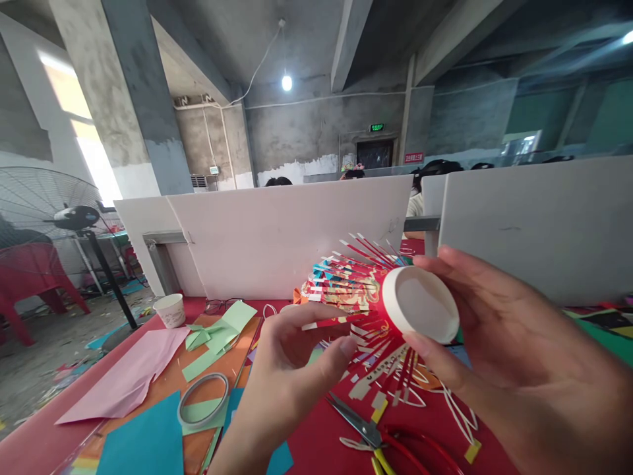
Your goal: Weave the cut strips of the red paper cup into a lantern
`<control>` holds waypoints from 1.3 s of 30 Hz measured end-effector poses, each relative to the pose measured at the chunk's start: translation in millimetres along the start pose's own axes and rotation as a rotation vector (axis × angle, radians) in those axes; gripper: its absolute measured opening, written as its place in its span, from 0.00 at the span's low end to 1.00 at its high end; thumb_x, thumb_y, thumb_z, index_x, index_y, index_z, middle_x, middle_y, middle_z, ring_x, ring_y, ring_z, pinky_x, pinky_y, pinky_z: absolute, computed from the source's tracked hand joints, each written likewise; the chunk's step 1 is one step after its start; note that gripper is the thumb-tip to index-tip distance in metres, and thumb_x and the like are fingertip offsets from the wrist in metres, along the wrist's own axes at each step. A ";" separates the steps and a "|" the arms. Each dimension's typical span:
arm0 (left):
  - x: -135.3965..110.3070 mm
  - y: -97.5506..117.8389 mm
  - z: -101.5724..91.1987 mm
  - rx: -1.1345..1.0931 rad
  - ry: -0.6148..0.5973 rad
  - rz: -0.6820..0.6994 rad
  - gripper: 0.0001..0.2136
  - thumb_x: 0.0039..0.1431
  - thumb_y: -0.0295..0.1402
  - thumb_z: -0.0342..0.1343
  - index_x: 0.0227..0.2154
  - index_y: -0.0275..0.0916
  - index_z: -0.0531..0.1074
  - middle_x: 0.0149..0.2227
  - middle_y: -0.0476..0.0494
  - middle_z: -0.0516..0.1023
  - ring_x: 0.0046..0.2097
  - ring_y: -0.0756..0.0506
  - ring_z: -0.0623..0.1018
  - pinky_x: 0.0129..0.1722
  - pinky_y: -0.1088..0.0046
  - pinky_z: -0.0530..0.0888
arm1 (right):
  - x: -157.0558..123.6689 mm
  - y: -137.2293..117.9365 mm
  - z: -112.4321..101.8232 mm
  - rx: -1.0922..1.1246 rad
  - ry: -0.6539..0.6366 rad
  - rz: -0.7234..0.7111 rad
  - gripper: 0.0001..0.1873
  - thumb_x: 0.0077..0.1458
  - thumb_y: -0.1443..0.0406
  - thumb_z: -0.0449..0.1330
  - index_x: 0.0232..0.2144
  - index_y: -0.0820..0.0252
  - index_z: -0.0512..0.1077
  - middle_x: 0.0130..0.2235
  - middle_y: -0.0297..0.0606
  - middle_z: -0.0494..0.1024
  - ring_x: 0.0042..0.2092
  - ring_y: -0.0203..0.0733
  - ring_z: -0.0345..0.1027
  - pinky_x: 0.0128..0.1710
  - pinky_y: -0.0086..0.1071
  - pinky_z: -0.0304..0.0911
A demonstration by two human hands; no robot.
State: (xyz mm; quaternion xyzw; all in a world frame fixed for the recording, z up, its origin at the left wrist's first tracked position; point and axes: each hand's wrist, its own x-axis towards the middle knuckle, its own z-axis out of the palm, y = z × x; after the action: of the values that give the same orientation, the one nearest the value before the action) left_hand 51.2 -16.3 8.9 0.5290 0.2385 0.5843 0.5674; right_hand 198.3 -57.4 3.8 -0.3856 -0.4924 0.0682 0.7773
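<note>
Facing a bare concrete wall (316,115) beneath a glowing bulb (287,82), with a green exit sign (376,127) above a dark doorway (374,153). Looking over white panels (291,237) toward the tops of other people's heads (438,168).

Holding a red patterned paper cup (378,313) sideways above a red-covered table (311,429), a little right of centre, pointing its white base (422,307) at the camera and splaying its cut strips (341,280) out to the left and below. Gripping it by the base with the right hand (499,336), setting the thumb under the round rim and the fingers over the top. Curling the left hand (297,369) half open beside the strips, leaving a gap between thumb and forefinger; not being able to tell from this angle whether pinching any strip.

Seeing scissors (366,429) with red and yellow on the handles just below the cup, and loops of white cord (457,412) to their right. Finding more on the left side: a tape roll (180,408), a blue sheet (141,439), a pink sheet (126,376), folded light-green paper (230,330), eyeglasses (222,305) and a small white cup (169,311). Noticing, beyond the table's left edge, a standing fan (76,218) near a red plastic chair (34,277).
</note>
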 end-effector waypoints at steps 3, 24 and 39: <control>2.9 2.8 -5.5 -0.142 -0.106 -0.062 0.05 0.43 0.23 0.67 0.23 0.41 0.81 0.25 0.53 0.83 0.29 0.53 0.80 0.32 0.85 0.76 | 1.1 2.4 0.6 0.011 -0.005 -0.048 0.27 0.42 0.69 0.68 0.47 0.47 0.74 0.49 0.30 0.78 0.50 0.41 0.73 0.47 0.19 0.70; -8.4 6.7 21.2 -0.294 -0.066 -0.214 0.05 0.37 0.29 0.71 0.21 0.43 0.82 0.23 0.53 0.83 0.27 0.52 0.79 0.29 0.82 0.75 | 5.0 -8.1 5.8 0.122 -0.054 0.025 0.20 0.43 0.70 0.68 0.41 0.49 0.75 0.46 0.31 0.80 0.46 0.38 0.74 0.43 0.20 0.72; -6.0 -8.7 22.2 -0.244 0.020 -0.119 0.07 0.39 0.27 0.71 0.16 0.40 0.78 0.17 0.57 0.77 0.22 0.59 0.72 0.22 0.89 0.69 | 8.9 0.9 0.3 0.115 -0.107 -0.050 0.24 0.42 0.72 0.68 0.43 0.50 0.73 0.46 0.33 0.79 0.47 0.39 0.74 0.45 0.20 0.71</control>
State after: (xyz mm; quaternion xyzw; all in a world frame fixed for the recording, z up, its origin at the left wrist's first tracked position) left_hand 73.3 -26.8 6.3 0.4350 0.2022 0.5794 0.6589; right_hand 202.8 -52.3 9.6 -0.3240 -0.5379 0.0976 0.7722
